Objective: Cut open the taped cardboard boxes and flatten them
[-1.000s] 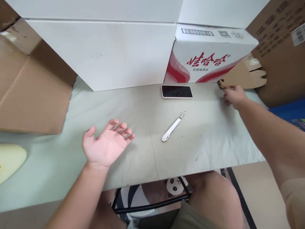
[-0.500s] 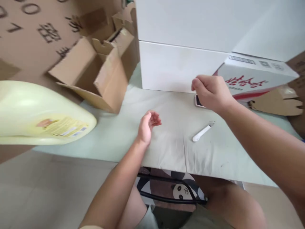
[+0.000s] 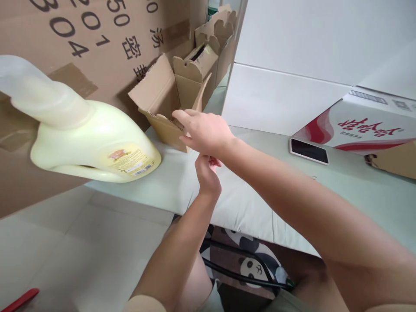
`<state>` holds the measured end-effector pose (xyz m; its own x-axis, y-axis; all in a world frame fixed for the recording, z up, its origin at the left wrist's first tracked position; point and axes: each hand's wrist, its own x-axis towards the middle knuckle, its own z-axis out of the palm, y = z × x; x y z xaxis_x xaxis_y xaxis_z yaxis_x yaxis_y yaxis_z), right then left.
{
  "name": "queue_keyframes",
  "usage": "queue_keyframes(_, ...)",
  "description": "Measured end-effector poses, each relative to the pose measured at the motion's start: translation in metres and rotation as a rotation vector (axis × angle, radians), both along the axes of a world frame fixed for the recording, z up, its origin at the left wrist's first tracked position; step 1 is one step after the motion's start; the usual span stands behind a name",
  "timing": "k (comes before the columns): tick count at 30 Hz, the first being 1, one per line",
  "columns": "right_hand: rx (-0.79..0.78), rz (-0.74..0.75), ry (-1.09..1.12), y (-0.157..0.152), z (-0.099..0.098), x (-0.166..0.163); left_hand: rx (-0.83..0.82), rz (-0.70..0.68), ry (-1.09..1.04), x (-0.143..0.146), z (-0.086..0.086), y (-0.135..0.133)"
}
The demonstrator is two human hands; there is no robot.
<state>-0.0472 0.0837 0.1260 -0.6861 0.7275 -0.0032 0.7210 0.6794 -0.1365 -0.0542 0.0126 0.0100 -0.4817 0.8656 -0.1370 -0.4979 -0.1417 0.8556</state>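
My right hand [image 3: 203, 130] reaches across to the left, over my other arm. Its thumb and fingers close on the near edge of a small open cardboard box [image 3: 162, 97] at the table's left side. My left hand [image 3: 207, 175] is raised just under my right wrist, above the pale cloth of the table [image 3: 247, 203]. Its fingers curl up and are mostly hidden by my right forearm; nothing shows in them. More small open cardboard boxes [image 3: 208, 47] stand in a row behind the first.
A pale yellow jug-shaped bottle [image 3: 94, 147] lies on its side at the left. A phone [image 3: 308, 151] lies face up by a white carton with red print [image 3: 367, 125]. Large white boxes [image 3: 286, 99] and a big printed cardboard box [image 3: 81, 34] wall the back. A panda-print stool [image 3: 250, 264] is below.
The view has swung left. My right hand has crossed from the far right of the table to the small cardboard box on the left. My left hand has risen and curled.
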Motion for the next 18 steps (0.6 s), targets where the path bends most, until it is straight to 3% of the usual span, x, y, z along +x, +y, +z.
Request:
queue_keyframes(2,0.017,-0.052,0.019,0.002,-0.002,0.007,0.057,0.077,0.062,-0.003,-0.003,0.001)
queue_keyframes(5,0.049,-0.128,0.123,0.008,-0.011,0.028,0.140,0.327,0.331,-0.013,0.003,0.000)
queue_keyframes(8,0.085,-0.120,0.357,0.011,-0.029,0.062,0.368,0.588,0.580,-0.025,0.028,-0.006)
queue_keyframes(11,0.156,-0.051,0.592,0.000,-0.046,0.106,0.567,0.754,0.638,-0.035,0.053,-0.013)
queue_keyframes(13,0.246,-0.016,0.682,-0.022,-0.051,0.141,0.548,0.780,0.635,-0.040,0.058,-0.013)
queue_keyframes(15,0.324,0.019,0.746,-0.052,-0.050,0.176,0.433,0.723,0.614,-0.042,0.052,-0.008)
queue_keyframes(18,0.398,-0.002,0.770,-0.104,-0.048,0.225,0.289,0.410,0.507,-0.035,0.034,0.001)
